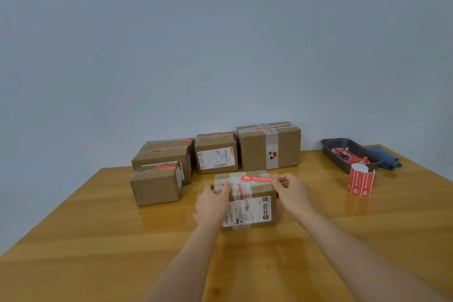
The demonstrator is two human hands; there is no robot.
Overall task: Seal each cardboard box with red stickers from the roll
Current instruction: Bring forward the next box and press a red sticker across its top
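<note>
A small cardboard box with white shipping labels sits on the wooden table in front of me. A red sticker lies along the far edge of its top. My left hand grips the box's left end, fingers curled over its top. My right hand is at the box's right end and pinches the sticker's right tip. The roll of red stickers stands upright to the right.
Several cardboard boxes with red stickers stand behind: a small one at front left, stacked ones, a labelled one and a tall taped one. A dark tray holds red scraps beside a blue cloth.
</note>
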